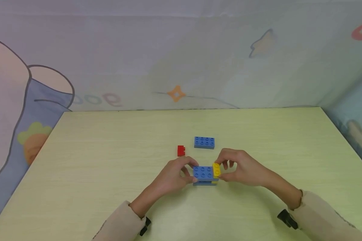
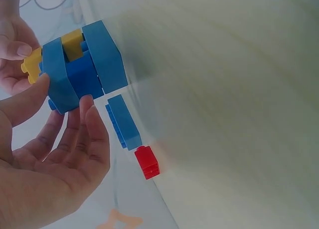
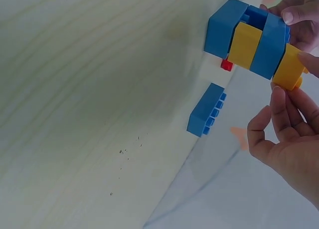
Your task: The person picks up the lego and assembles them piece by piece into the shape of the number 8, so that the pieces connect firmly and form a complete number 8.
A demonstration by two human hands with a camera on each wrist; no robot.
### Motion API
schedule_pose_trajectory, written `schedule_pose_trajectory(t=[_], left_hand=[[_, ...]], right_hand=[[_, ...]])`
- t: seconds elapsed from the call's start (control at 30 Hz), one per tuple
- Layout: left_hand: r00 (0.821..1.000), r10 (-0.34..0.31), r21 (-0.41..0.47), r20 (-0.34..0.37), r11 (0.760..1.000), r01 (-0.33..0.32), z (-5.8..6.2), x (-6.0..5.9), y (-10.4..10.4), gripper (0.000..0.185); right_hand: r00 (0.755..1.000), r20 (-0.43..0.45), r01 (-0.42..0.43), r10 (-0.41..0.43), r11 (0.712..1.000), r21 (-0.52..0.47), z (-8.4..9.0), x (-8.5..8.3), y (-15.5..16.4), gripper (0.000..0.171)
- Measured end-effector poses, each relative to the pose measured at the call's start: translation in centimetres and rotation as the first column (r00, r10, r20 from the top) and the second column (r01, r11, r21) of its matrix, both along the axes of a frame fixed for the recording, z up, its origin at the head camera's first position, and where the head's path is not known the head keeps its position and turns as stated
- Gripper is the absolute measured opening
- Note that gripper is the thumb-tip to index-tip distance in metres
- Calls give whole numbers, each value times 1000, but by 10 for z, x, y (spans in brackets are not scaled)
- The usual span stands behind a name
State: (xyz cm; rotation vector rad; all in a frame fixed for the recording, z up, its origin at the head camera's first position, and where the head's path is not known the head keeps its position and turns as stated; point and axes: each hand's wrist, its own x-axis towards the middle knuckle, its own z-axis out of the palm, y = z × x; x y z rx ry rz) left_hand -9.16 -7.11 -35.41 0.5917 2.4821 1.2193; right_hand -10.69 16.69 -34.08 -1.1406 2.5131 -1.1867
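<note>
A small stack of toy building bricks stands on the table in front of me. Its upper long blue brick (image 1: 202,173) is gripped at the left end between the thumb and fingers of my left hand (image 1: 175,173). My right hand (image 1: 245,169) pinches a small yellow brick (image 1: 216,170), which sits on the right end of that blue brick; whether it is fully pressed down cannot be seen. Below, a darker blue brick (image 2: 84,75) and another yellow brick (image 3: 244,45) lie between the upper brick and the bottom blue brick (image 2: 105,57).
A loose blue brick (image 1: 204,143) lies behind the stack, studs up. To its left is a small red brick (image 1: 181,150), tipped on its side, close beyond my left fingers. The table's (image 1: 108,140) back edge meets a printed cloth backdrop (image 1: 199,60).
</note>
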Motion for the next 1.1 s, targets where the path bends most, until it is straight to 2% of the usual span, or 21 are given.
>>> schedule_pose_trajectory(t=[0.1,0.23,0.47,0.63,0.9,1.1], left_hand=[[1000,4,-6,-2,1000,-4,0,0,0,31],[1000,10,-14,5,1000,-10,0,1,0,31],[1000,12,-11,18,1000,-12,1,1,-1,30],[1000,5,-11,12,1000,-5,0,0,-1,30],[1000,13,-3,16,1000,-13,1,1,0,31],[1000,-15,-25,4,1000,16,2,-1,0,31]], right_hand=[[1000,-31,-5,5,1000,1,-1,2,0,24],[1000,-28,11,-11,1000,-17,-3,3,0,26],[994,87,67,-62,996,-58,-6,6,2,25],[989,133,84,-71,991,-100,-11,7,5,26],[986,142,99,-87,992,-83,-13,7,7,27],[991,109,91,-82,992,-84,-11,7,7,26]])
